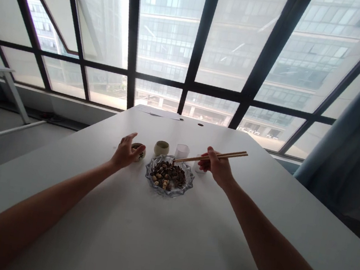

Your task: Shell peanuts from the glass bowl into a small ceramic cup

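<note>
My right hand (220,167) grips a pair of wooden chopsticks (231,155), which slant down to the left. Their tips reach the back of a scalloped clear glass dish (189,185); a small brownish piece shows at the tips, too small to name. Dark striped seeds (177,176) fill much of the dish, with several pale round nuts (156,177) at its front left. My left hand (126,152) is beside a small cup (139,155) with dark markings, fingers spread and thumb across its near side. Whether it touches the cup is unclear.
Behind the dish stand a small greenish-beige cup (161,148) and a clear plastic cup (182,150). Another clear cup (200,165) is partly hidden by my right hand. Paper (158,112) lies at the white table's (158,235) far end, before large windows.
</note>
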Demonstrator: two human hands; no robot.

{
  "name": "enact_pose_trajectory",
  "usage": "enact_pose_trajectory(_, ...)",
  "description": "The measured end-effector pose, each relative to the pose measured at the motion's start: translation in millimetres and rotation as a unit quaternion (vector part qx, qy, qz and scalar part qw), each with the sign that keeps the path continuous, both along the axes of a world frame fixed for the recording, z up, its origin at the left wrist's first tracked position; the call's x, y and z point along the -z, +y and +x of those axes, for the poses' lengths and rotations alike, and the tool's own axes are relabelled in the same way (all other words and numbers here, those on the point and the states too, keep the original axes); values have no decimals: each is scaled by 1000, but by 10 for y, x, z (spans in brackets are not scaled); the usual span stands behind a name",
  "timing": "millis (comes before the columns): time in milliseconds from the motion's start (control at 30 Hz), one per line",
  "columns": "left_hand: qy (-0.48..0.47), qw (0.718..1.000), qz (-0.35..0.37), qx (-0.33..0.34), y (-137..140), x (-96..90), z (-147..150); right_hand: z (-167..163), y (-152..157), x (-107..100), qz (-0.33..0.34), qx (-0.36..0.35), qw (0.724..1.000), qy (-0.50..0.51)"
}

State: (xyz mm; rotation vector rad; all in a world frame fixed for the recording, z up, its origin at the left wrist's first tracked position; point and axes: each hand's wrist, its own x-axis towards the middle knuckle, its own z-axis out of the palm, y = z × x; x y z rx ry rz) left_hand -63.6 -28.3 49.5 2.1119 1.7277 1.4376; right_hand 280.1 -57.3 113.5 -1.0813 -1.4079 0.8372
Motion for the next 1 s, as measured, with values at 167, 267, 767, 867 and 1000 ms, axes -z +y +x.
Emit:
enact_pose_trajectory(167, 124, 988, -4, 96, 10, -340, 549, 363, -13, -205, 104, 41, 990, -83)
enact_pose_trajectory(267, 185, 968, -28, 165, 104, -488, 1022, 562, -96, -344, 172, 53, 965, -191)
enact_pose_trajectory(767, 325, 909, -93, 244, 486, -525, 2293, 881, -143, -506, 144, 54, 957, -246)
enact_pose_trajectory(867, 294, 918, -11, 266, 445, -539, 2226, 861, -165, -517, 148, 52, 957, -245)
enact_pose_trajectory(1000, 274, 921, 8, 276, 383, -562, 2172, 854, -152, -509, 152, 53, 957, -240)
